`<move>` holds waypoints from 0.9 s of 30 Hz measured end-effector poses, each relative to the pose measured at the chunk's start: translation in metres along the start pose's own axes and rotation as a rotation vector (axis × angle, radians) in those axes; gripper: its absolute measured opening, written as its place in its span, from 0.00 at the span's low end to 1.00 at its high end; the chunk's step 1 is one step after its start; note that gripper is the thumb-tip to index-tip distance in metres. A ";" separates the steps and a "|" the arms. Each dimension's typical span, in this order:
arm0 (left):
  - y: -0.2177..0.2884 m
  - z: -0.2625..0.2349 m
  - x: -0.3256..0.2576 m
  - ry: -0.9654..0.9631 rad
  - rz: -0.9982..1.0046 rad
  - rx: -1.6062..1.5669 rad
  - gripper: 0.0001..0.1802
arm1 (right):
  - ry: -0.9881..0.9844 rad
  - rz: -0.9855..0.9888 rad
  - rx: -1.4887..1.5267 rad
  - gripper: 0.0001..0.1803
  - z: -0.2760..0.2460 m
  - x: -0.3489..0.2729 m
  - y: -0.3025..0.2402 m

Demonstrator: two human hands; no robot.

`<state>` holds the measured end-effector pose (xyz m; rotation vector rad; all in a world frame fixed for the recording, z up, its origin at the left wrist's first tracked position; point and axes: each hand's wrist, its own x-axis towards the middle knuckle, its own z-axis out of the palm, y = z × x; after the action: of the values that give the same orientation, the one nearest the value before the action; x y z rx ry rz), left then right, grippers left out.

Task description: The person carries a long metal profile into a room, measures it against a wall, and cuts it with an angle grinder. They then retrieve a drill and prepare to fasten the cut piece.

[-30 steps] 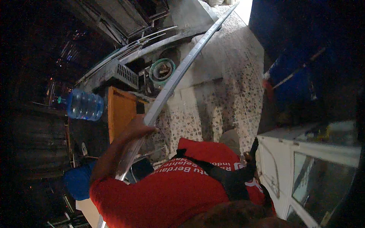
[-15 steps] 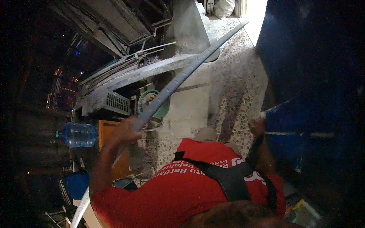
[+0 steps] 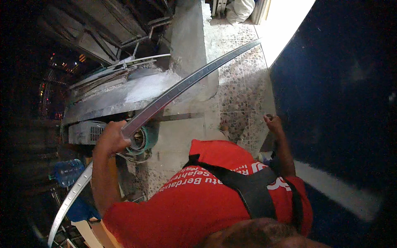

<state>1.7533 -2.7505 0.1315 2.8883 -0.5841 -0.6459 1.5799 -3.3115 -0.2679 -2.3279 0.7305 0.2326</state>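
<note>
A long, thin grey metal strip (image 3: 182,87) runs across the view from the bright doorway at the upper right down past my left side to the lower left. My left hand (image 3: 111,138) is closed around it about a third of the way up. My right hand (image 3: 273,122) is raised at the right with its fingers curled, right at the edge of a tall dark blue panel (image 3: 331,95). Whether it grips that edge cannot be seen. My red shirt (image 3: 198,198) with a black strap fills the bottom of the view.
A stack of grey metal sheets (image 3: 124,93) lies on a bench at the left. Below it are a white vented box (image 3: 84,132) and a round green machine (image 3: 144,140). A clear water bottle (image 3: 68,171) and wooden pieces (image 3: 89,231) sit lower left. A pebble-patterned floor (image 3: 240,91) leads to the doorway.
The view has swung, so the strip now lies flatter and reaches toward the doorway. My left hand has kept its hold. My right hand has come into view beside the blue panel.
</note>
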 end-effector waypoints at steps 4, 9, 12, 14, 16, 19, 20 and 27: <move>0.029 -0.044 0.075 -0.064 -0.098 0.016 0.20 | -0.033 0.079 0.230 0.21 -0.014 0.055 0.006; 0.055 -0.095 0.175 -0.010 -0.111 0.181 0.22 | -0.070 0.183 0.318 0.20 -0.049 0.140 0.005; 0.085 -0.126 0.244 -0.059 -0.189 0.273 0.25 | -0.042 0.108 0.209 0.21 -0.085 0.225 -0.001; 0.113 -0.144 0.286 -0.113 -0.221 0.299 0.26 | -0.052 0.035 0.051 0.21 -0.107 0.280 -0.003; 0.134 -0.172 0.326 -0.167 -0.267 0.336 0.27 | -0.159 0.030 0.069 0.22 -0.150 0.324 -0.052; 0.169 -0.201 0.378 -0.014 -0.205 0.396 0.24 | -0.256 0.005 0.124 0.22 -0.195 0.403 -0.090; 0.165 -0.209 0.394 0.044 -0.084 0.408 0.19 | -0.283 -0.009 0.151 0.22 -0.202 0.431 -0.097; 0.224 -0.295 0.566 0.084 -0.046 0.438 0.15 | -0.288 0.065 0.544 0.35 -0.278 0.602 -0.194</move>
<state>2.2765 -3.1691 0.2244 3.3215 -0.7288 -0.4439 2.1784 -3.6399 -0.1610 -1.7147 0.6299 0.3419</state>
